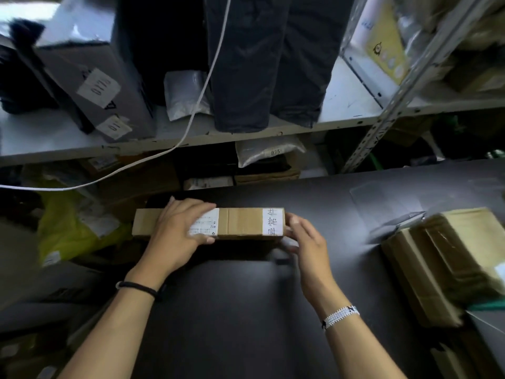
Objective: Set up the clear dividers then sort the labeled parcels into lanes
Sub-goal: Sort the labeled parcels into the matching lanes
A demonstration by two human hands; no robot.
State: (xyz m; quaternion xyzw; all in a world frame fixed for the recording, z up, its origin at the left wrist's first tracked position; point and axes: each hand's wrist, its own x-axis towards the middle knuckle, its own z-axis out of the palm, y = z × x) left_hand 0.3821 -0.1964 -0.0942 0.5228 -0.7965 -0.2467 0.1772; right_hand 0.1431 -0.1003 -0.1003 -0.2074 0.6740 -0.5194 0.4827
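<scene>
While both hands (pixel 177 231) (pixel 307 239) grip it — the parcel (pixel 240 222) sits level.

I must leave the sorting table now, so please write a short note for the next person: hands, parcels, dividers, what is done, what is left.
Left hand grips the long parcel from above, over its label. Right hand holds its right end. The parcel is at the far edge of the dark table. One clear divider is to its right, beside a second parcel. No lanes are visible, so sorting is still to do.
</scene>
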